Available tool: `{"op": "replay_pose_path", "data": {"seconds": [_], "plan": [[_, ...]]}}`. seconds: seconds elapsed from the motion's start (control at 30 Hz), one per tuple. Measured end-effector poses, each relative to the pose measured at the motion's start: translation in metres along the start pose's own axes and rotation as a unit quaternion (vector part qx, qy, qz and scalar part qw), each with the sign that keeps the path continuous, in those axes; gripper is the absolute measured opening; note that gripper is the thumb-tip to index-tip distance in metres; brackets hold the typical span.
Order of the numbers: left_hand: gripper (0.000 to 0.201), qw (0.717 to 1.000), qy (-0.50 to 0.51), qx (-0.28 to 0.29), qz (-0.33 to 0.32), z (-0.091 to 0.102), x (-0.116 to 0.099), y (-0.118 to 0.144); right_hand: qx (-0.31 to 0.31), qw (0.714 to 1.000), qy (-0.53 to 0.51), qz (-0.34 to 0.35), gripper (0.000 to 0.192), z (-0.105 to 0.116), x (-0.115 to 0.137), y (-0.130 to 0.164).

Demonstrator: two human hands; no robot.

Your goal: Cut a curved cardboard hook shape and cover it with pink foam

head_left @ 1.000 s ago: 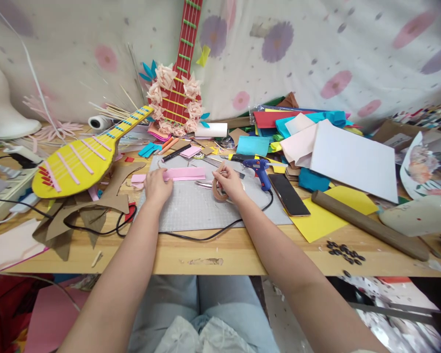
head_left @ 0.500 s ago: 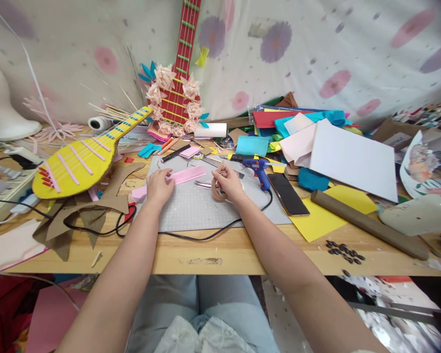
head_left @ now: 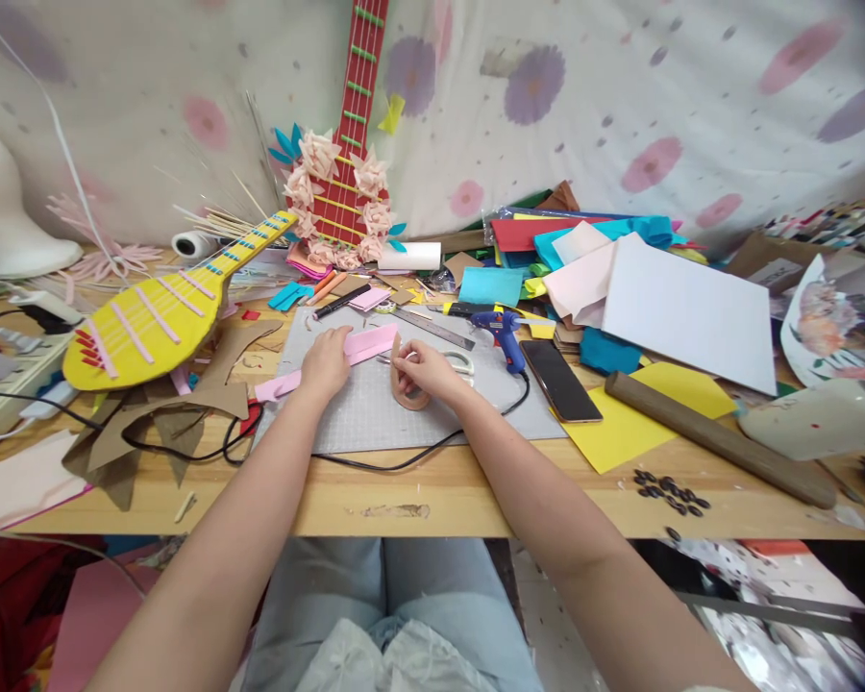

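Observation:
My left hand (head_left: 326, 363) rests on a long pink foam strip (head_left: 371, 343) that lies slanted across the grey cutting mat (head_left: 375, 413). My right hand (head_left: 424, 371) grips a roll of tape (head_left: 405, 392) standing on edge on the mat, right beside the strip's right end. Scissors (head_left: 457, 361) lie just behind my right hand. A blue glue gun (head_left: 505, 332) lies to the right of them, its black cord looping over the mat's front.
A yellow cardboard guitar (head_left: 151, 317) lies at left, a red one (head_left: 346, 192) leans on the wall. A metal ruler (head_left: 432, 327), a phone (head_left: 558, 380), a brown tube (head_left: 721, 440), a white sheet (head_left: 692, 312), a pile of coloured sheets and cardboard scraps (head_left: 165, 423) crowd the desk.
My left hand pulled the pink strip toward me and turned it slanted. My right hand moved left with the tape roll, nearer the strip.

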State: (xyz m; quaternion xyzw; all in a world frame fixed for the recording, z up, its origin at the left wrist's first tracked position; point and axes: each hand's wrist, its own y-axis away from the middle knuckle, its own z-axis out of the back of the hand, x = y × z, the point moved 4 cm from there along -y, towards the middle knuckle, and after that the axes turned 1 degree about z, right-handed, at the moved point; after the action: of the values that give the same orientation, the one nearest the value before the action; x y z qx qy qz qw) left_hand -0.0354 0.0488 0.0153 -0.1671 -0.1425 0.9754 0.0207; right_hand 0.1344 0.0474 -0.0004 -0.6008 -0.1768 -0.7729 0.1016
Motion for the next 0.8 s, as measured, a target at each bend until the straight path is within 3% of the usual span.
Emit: {"op": "replay_pose_path", "data": {"seconds": [0.17,0.37,0.57,0.8], "plan": [[0.041,0.998,-0.003,0.06,-0.005,0.005,-0.005,-0.007,-0.077,0.991,0.112,0.02,0.01,0.006,-0.008,-0.01],[0.051,0.989,-0.065,0.133,-0.024,0.017,0.0,-0.011,-0.211,0.954,0.21,0.017,0.01,0.04,-0.011,-0.012],[0.043,0.98,-0.023,0.195,-0.036,0.023,0.002,-0.011,-0.25,0.963,0.082,0.051,0.012,0.053,-0.017,-0.018],[0.018,0.953,0.127,0.274,0.038,0.035,-0.008,-0.014,-0.266,0.945,-0.168,0.093,0.019,0.056,0.005,-0.007]]}}
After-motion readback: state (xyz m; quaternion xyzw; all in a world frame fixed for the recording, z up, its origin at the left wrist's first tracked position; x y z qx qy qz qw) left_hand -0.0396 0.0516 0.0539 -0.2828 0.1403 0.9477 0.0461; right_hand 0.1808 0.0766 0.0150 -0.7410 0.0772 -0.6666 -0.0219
